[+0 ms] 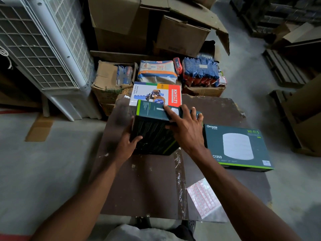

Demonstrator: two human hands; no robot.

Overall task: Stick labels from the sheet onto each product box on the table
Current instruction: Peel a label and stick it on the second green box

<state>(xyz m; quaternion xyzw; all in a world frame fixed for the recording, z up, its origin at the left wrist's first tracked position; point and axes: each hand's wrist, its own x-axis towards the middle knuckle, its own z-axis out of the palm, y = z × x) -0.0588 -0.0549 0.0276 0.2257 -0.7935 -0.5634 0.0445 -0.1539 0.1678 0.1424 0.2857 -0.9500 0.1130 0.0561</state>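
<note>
A dark green product box (153, 134) is tilted up on its edge in the middle of the brown table (147, 185). My left hand (127, 145) grips its near left side, thumb on the dark printed face. My right hand (186, 126) holds the upper right edge, fingers curled over the top face. A second green Omada Wi-Fi box (237, 146) lies flat to the right. A white and red KHYATI box (156, 93) lies at the table's far edge. The label sheet (204, 197), pink-lined and glossy, lies at the near right of the table.
Open cardboard cartons (156, 28) and packs of goods (199, 72) crowd the floor beyond the table. A white air cooler (48, 49) leans at the left. Pallets and cartons (298, 101) stand at the right. A strip of clear tape (179, 171) runs along the table.
</note>
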